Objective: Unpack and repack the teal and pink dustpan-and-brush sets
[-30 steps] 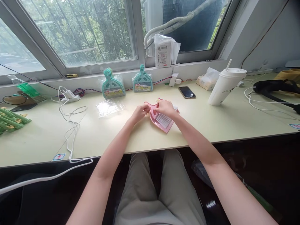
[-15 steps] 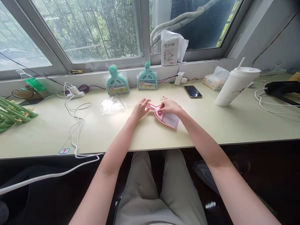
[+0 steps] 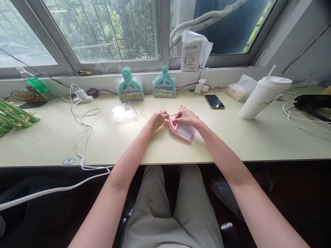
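Note:
A small pink dustpan (image 3: 172,130) lies tilted on the table in front of me, with a brush (image 3: 186,130) with pale bristles nested in it. My left hand (image 3: 157,120) is closed around the end of the handle, which its fingers mostly hide. From the right, my right hand (image 3: 186,117) reaches over the brush, thumb and fingertips pinched at its pink upper part. A small colourful label (image 3: 181,107) shows just behind my right hand. Flat clear plastic wrappers (image 3: 124,112) lie on the table to the left.
Two packs of green dustpan sets, a left pack (image 3: 130,86) and a right pack (image 3: 164,84), lean by the window ledge. A phone (image 3: 214,101), a tissue pack (image 3: 240,90) and a leaning white cup (image 3: 262,98) stand right. White cables (image 3: 84,137) cross the left side.
My left hand's fingers have closed on the handle end, where they were looser before. The dustpan has turned slightly. My right hand stays at the brush; the view has shifted a little.

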Demonstrator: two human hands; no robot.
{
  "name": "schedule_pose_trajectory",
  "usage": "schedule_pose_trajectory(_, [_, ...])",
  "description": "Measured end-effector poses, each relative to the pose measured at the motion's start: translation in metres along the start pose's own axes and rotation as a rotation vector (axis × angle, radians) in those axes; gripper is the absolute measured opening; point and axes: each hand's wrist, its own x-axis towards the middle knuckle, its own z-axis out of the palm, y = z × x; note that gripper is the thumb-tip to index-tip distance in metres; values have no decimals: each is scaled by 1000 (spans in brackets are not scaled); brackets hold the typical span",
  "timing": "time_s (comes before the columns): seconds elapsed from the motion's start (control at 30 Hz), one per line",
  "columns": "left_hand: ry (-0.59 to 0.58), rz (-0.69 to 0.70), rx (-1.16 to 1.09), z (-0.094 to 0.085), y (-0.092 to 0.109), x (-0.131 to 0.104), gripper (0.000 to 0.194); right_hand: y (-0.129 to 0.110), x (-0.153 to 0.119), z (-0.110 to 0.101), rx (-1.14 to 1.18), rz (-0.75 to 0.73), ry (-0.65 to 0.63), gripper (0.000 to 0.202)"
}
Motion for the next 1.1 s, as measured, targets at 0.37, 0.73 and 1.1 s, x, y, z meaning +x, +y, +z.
schedule_pose_trajectory(0.37, [-87,-11,86,-3,5,1,41,-11,-2,-5,-146,50,-15,20])
schedule_pose_trajectory(0.73, [-89,-15,106,-4,6,3,38,-8,1,-6,-148,20,-31,18])
schedule_pose_trajectory(1.1, [-177,1,206,-14,14,4,41,-7,2,-9,-169,-5,-64,19])
